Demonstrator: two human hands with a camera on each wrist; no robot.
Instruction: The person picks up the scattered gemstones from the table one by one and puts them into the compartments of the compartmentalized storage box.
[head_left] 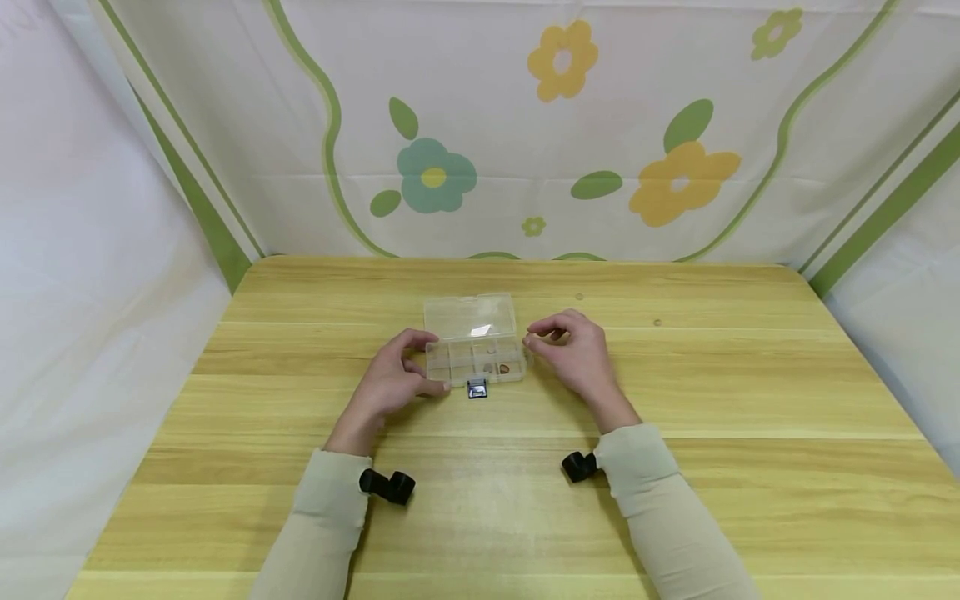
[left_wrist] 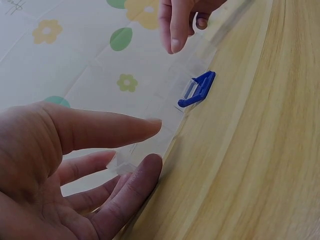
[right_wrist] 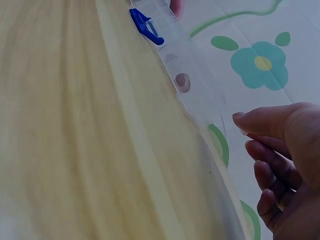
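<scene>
A clear plastic compartment box (head_left: 461, 361) lies on the table with its lid (head_left: 468, 317) folded back away from the person. Its blue latch (left_wrist: 200, 90) hangs out at the front edge. My left hand (head_left: 393, 375) holds the box's left end, thumb at the front and fingers toward the back. Just beyond the right end, my right hand (head_left: 573, 350) pinches a tiny whitish piece (right_wrist: 243, 132) between thumb and index finger; its kind cannot be told. A brown, stone-like piece (right_wrist: 183, 82) sits in the front right compartment, with small pale pieces in compartments near it.
Two tiny pieces lie on the wooden table (head_left: 480, 517) behind and right of the box: a pale one (head_left: 579, 297) and a darker one (head_left: 657, 322). A flowered cloth (head_left: 495, 100) hangs at the table's back edge. Black wrist cameras (head_left: 387, 487) sit at both cuffs.
</scene>
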